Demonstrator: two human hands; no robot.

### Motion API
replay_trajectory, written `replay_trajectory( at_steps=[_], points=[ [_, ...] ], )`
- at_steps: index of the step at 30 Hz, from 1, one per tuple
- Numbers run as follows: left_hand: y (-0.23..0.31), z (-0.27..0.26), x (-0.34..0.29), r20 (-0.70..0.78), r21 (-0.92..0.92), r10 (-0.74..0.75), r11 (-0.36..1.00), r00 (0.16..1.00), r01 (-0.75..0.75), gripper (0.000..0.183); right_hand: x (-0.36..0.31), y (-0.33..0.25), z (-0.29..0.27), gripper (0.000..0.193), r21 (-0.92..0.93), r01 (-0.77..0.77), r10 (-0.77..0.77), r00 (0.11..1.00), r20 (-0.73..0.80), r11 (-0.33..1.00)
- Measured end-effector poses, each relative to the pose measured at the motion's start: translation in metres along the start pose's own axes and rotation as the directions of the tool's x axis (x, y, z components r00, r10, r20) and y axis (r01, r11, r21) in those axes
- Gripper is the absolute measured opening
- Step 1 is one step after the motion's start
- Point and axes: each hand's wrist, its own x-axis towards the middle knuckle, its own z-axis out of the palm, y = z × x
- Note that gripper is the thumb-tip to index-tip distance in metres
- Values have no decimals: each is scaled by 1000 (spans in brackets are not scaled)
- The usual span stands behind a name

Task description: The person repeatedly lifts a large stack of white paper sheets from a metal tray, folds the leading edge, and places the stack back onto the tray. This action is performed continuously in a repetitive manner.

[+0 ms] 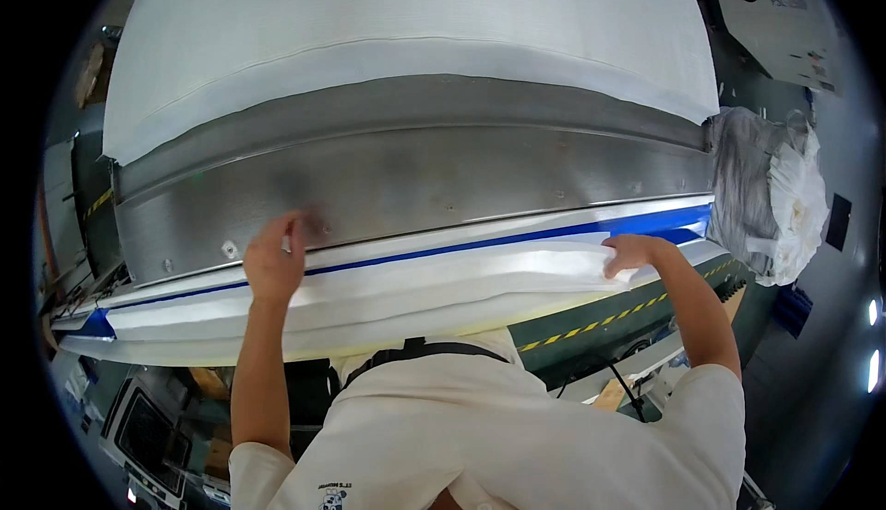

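Observation:
A long white fabric strip [443, 279] lies across in front of me along the near edge of a bare metal table [397, 173]. My right hand [637, 253] is closed on the strip's right part, thumb and fingers pinching its upper fold. Over the metal's near edge at the left, my left hand [274, 261] is raised with curled fingers. A small pale spot shows by its fingertips, too small to name. A blue band [660, 221] runs between the metal and the white strip, widest at the right.
A broad white cloth sheet [415, 12] covers the far side. Wrapped grey and white plastic [771, 192] stands at the table's right end. Below lies a green floor with yellow-black tape [591, 327]. A dark-screened machine [148, 436] stands at the lower left, a white beam [628, 367] at the lower right.

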Motion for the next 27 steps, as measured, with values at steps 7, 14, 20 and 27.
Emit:
replay_trajectory(
  at_steps=[7,14,20,27],
  points=[
    [-104,-47,-5,-193,-12,-405,912,894,410,19,39,-5,-9,15,-166,-84,75,995,-62,983],
    [-209,-44,33,-448,326,-81,913,890,247,33,42,-120,-58,22,-194,171,-245,847,-471,966],
    [-203,-41,74,-478,286,-117,916,871,280,34,30,-351,-98,22,-324,464,-561,591,-580,824],
    [-189,-38,81,-513,167,-135,953,848,253,38,22,-623,-143,19,-556,656,-829,204,-521,511]
  ],
)
